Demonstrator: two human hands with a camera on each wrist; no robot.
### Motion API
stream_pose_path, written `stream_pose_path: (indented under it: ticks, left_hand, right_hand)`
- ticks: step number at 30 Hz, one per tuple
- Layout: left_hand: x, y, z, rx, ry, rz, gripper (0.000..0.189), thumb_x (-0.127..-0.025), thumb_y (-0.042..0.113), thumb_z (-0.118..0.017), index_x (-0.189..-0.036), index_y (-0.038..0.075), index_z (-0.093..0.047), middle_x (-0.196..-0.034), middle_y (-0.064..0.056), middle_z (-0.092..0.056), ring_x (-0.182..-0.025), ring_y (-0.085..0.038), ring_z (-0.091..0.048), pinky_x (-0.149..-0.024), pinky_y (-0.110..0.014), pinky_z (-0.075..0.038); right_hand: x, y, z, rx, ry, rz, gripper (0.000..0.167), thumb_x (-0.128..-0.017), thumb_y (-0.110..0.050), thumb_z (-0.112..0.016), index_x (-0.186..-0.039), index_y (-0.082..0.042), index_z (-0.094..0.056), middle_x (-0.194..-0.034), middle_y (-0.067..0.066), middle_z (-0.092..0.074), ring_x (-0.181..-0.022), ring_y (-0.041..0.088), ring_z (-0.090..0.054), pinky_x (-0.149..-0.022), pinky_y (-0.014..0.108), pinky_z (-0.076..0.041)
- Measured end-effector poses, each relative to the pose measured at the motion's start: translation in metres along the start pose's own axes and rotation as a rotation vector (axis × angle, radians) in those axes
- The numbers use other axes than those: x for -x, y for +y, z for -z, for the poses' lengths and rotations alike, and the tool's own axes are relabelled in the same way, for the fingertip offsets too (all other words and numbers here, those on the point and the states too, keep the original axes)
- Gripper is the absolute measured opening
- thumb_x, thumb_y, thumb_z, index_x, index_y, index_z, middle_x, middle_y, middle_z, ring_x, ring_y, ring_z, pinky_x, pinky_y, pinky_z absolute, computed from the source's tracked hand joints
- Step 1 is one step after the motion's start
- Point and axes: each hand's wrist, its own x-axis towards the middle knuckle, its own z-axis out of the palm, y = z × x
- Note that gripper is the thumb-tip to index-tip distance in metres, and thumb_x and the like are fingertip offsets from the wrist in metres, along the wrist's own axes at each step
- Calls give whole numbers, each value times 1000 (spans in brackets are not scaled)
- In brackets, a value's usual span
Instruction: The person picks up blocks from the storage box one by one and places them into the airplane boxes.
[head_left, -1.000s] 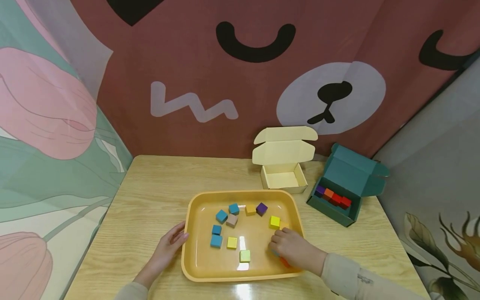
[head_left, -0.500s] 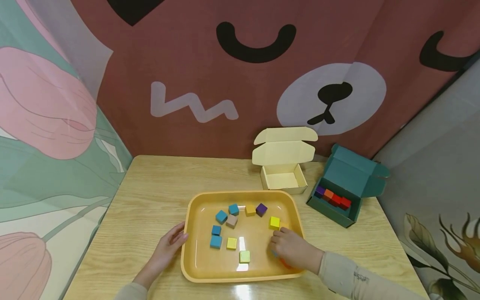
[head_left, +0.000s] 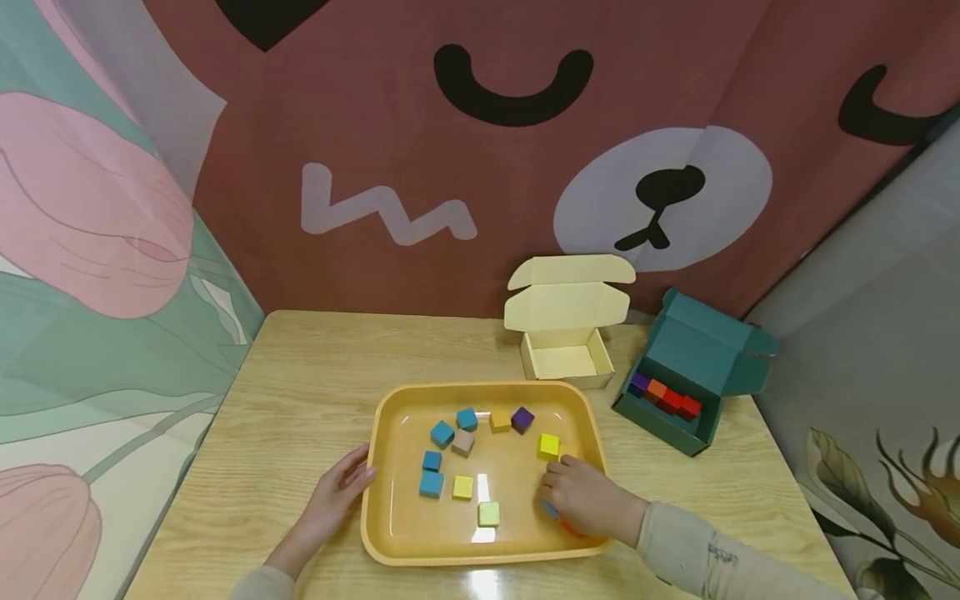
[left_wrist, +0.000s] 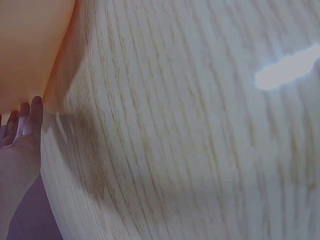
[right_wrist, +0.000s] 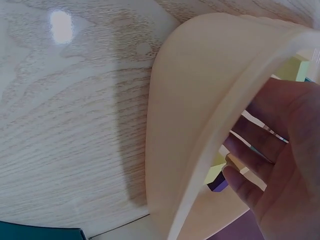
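My left hand rests against the left outer wall of the yellow tray; its fingers lie fairly straight along the wall in the left wrist view. My right hand reaches over the tray's right side, fingers down among cubes. A blue cube and an orange-red cube show partly from under it. Whether its fingertips pinch a cube is hidden. Just beyond the fingers sits a yellow cube. Elsewhere in the tray lie several blue cubes, a purple cube and a pale green cube.
Behind the tray, a cream box stands with its lid up. To its right, a dark green box with a raised lid holds purple, orange and red cubes. A printed curtain hangs behind the wooden table.
Slightly more of the blue cube shows beside my right hand, which has barely moved. My left hand stays at the tray's side.
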Motion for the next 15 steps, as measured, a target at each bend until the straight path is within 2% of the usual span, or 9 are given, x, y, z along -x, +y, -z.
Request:
stream_pose_path:
  ticks: [6,10,15]
  left_hand:
    - [0,0,0,5,-3,2,53,-102,16,-57,-148,-3,-39,-151,-25,-38,-132,-40,-46,-101,-24,-45]
    - [0,0,0,10,0,1,53,-102,16,-57,-148,-4,-39,-151,-25,-39,-132,-40,-46,-98,-17,-43]
    - [0,-1,0,8,4,-6,53,-102,16,-58,-147,-5,-39,-151,-26,-39,-132,-40,-46,-95,-13,-42]
  right_hand:
    - [0,-1,-4,40,39,15,12,-79,-18,-78,-88,-17,-71,-84,-8,-66,-79,11,-55,-66,25,-42]
    - [-1,-1,-3,56,59,21,11,-77,-17,-79,-84,-17,-70,-80,-7,-64,-76,11,-54,-64,25,-41]
    - [-1,-2,2,38,39,15,11,-78,-17,-79,-82,-18,-68,-78,-8,-63,-74,11,-53,-64,24,-40]
